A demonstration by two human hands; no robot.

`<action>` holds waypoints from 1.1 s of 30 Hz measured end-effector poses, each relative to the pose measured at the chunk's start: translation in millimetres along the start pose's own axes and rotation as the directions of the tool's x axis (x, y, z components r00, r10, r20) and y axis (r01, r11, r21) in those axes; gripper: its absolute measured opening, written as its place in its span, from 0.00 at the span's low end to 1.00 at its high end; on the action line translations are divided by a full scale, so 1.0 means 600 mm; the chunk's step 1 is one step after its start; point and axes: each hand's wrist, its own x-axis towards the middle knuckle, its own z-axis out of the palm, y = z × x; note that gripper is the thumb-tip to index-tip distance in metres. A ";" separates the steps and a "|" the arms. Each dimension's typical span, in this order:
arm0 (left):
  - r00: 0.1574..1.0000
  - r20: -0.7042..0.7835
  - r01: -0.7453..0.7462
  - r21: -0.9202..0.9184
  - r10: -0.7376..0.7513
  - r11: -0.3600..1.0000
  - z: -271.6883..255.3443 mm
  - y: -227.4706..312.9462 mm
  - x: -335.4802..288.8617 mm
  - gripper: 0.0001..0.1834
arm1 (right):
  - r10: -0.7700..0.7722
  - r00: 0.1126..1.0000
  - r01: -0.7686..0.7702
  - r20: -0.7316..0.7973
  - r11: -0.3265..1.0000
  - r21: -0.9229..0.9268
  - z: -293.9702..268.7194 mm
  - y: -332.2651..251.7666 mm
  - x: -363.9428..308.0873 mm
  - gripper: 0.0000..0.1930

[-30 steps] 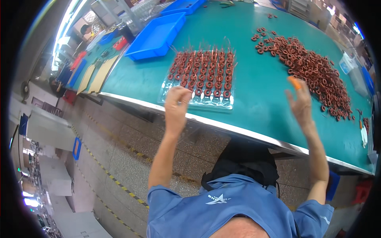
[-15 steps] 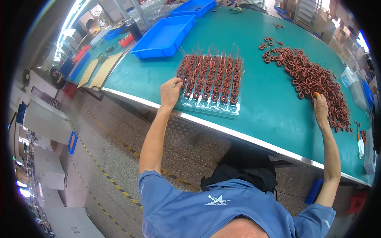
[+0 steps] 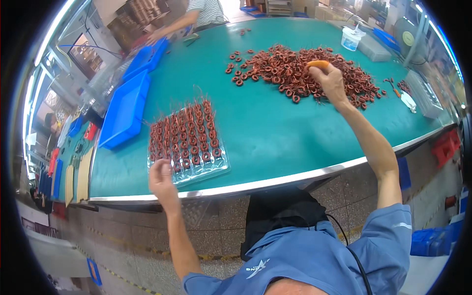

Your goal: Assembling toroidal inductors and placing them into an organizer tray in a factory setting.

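A green tabletop point(image 3: 275, 132) is occupied near its left and near edges by a clear plastic tray point(image 3: 219, 164), in which red-brown wire coils point(image 3: 186, 132) are set in rows, their thin wire ends turned upward; clear pockets are seen along the tray's near side. The left hand point(image 3: 164, 184) is placed at the tray's near left corner, its fingertips just beside the coils there, thumb and fingers brought narrowly together. A heap of loose coils point(image 3: 275, 64) is spread toward the tabletop's far right part, with a few strays scattered on its left side; over it the right hand point(image 3: 332, 86) is stretched, thumb and fingers curled in a narrow bend, one finger wrapped in an orange finger cover point(image 3: 319, 64); because the fingertips are small and partly blurred, it cannot be told whether a coil is held in either hand. By the tabletop's left edge a blue bin point(image 3: 123, 115) is set, with a second blue bin point(image 3: 146, 59) behind it; near the far right corner a white tub point(image 3: 351, 39) is stood; toward the right edge an orange-handled tool point(image 3: 396, 92) is laid. At the far left corner a co-worker's forearm point(image 3: 177, 24) is extended.
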 end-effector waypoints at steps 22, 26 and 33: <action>0.797 0.589 -0.060 -0.149 0.137 0.987 0.175 0.109 -0.104 0.09 | 0.100 0.875 -0.271 0.473 0.912 0.309 0.063 -0.191 -0.189 0.11; 0.727 0.639 -0.157 -0.204 0.253 0.966 0.163 0.123 -0.106 0.11 | 0.091 0.855 -0.252 0.511 0.934 0.255 0.053 -0.193 -0.165 0.12; 0.627 0.768 0.336 -0.416 0.129 0.845 0.165 0.130 -0.124 0.11 | 0.124 0.717 -0.391 0.686 0.886 0.249 0.092 -0.203 -0.201 0.13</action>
